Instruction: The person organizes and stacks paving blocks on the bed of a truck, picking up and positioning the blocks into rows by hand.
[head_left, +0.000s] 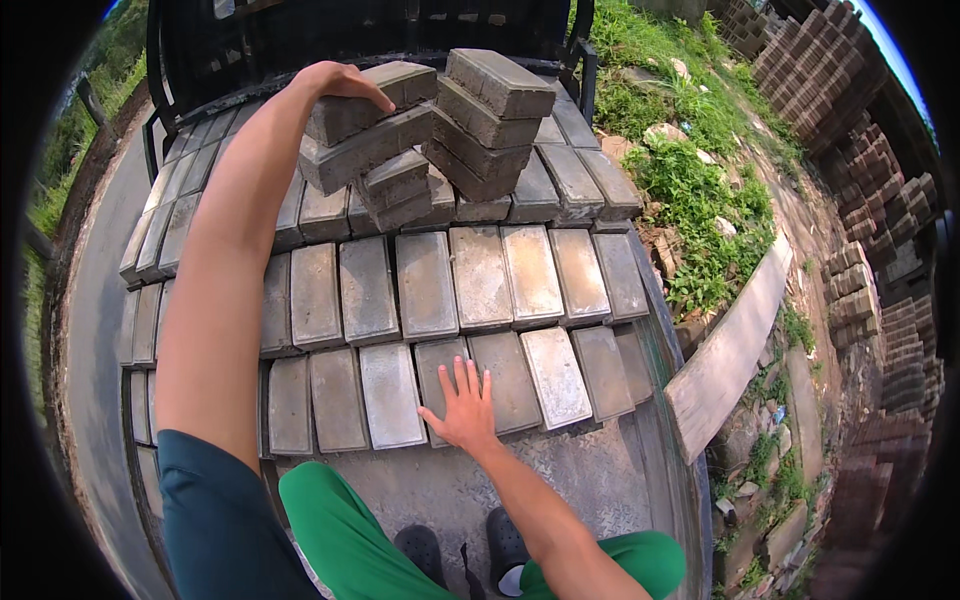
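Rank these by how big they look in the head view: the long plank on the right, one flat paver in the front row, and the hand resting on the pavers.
1. Long plank, clearly largest.
2. Front-row paver.
3. Right hand, on the pavers. It looks a little smaller than one paver, but the fisheye bend makes that unsure.

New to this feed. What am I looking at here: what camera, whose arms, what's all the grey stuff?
There is no machine here: a person works with bare hands. The single picture comes from a wide fisheye camera on the person's head, looking down, so straight edges bend near the rim and the forearms enter from below.

The grey things are concrete paving blocks laid in rows on a metal truck bed. A loose pile of blocks sits on top at the far end.

The left hand reaches out and rests on the top block of the pile; no closed grip shows. The right hand lies flat, fingers spread, on a block in the nearest row. Grass and stacked bricks lie to the right.
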